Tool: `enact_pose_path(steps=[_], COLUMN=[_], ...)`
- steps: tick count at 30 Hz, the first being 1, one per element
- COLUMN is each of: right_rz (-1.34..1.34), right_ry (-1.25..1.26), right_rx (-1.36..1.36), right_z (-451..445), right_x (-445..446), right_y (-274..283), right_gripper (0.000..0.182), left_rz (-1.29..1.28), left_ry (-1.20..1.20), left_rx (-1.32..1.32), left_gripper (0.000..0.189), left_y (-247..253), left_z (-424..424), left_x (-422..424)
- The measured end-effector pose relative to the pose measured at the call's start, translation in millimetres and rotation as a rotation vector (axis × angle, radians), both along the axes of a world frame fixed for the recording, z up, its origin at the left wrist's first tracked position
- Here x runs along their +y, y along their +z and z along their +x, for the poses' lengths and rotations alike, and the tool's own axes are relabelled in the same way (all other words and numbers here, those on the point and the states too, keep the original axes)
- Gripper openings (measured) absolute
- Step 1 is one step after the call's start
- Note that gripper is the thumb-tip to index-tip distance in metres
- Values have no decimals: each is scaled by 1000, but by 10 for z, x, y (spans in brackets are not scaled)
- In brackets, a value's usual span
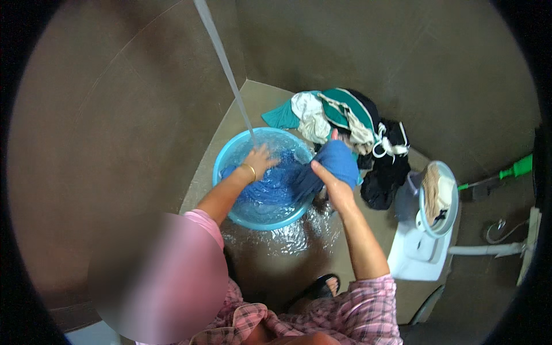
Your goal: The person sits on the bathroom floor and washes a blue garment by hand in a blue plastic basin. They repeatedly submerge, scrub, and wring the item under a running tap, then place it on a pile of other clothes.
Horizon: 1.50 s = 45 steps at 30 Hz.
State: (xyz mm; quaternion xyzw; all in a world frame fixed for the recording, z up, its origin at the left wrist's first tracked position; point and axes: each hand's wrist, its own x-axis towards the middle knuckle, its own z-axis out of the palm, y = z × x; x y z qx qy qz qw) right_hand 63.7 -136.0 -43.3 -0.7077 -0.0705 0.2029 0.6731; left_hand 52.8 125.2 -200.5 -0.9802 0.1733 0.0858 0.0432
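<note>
A light-blue plastic basin [218, 160] stands on the wet floor with water in it. A stream of water [225, 60] falls into it from above. Blue cloth [276, 183] lies soaked in the basin, and one end of it rises over the right rim. My right hand [338, 187] grips that bunched end, thumb on the near side. Inside the basin my left hand [261, 160], with a gold-coloured bangle [249, 172] at the wrist, spreads its fingers near where the stream lands. It appears to hold nothing; whether it touches the cloth cannot be told.
Behind the basin's right side lies a heap of green, white and black clothes [332, 110]. To the right, a bucket [453, 207] holding cloths is by a white squat-toilet pan [399, 258]. A green-handled brush [515, 169] and a pale pipe [487, 250] are along the right wall.
</note>
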Motion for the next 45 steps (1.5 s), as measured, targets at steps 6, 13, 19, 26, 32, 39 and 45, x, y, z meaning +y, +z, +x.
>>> enact_pose_path(steps=[6, 13, 19, 26, 32, 39, 45], right_rz=[-128, -367, 29, 369, 620, 800, 554], right_ry=[-159, -168, -207, -344, -327, -353, -530], right_rx=[-303, -537, -664, -580, -390, -64, -41], right_z=[89, 220, 18, -14, -129, -180, -146], right_x=[-129, -218, 41, -265, -421, -176, 202], right_y=[-177, -281, 557, 1021, 1115, 928, -70], right_gripper=[53, 61, 70, 81, 72, 60, 50], left_rz=[-119, -467, -477, -1272, -1691, -1449, -503], left_ry=[176, 481, 95, 301, 519, 616, 596], left_rx=[619, 357, -79, 76, -400, -695, -409], left_gripper=[53, 45, 36, 11, 5, 9, 31], left_y=[-130, -279, 79, 1020, 2727, 2193, 962], left_z=[-46, -255, -958, -986, -1213, -713, -320], left_x=[-262, 133, -323, 464, 848, 717, 349])
